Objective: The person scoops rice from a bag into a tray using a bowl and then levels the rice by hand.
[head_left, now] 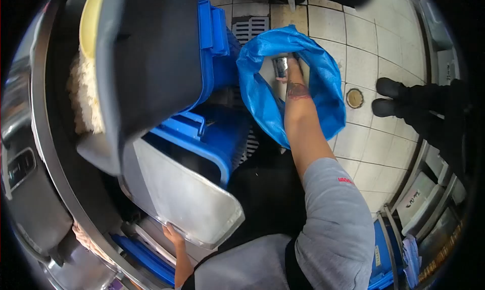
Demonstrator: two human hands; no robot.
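My right arm reaches down into an open blue bag (326, 67) on the floor. Inside it, my right hand (293, 70) is closed on a shiny metal cup (280, 66); white contents show around it, too unclear to name. At the lower left, my left hand (173, 234) grips the edge of a large metal tray (187, 194), which is tilted beside the blue bins. Only part of each hand's fingers shows.
Blue bins (222, 138) with a dark lid (156, 47) stand left of the bag. A round drain (354, 98) lies in the tiled floor (353, 143). Another person's dark shoes (388, 98) are at the right, near shelves with containers (417, 201).
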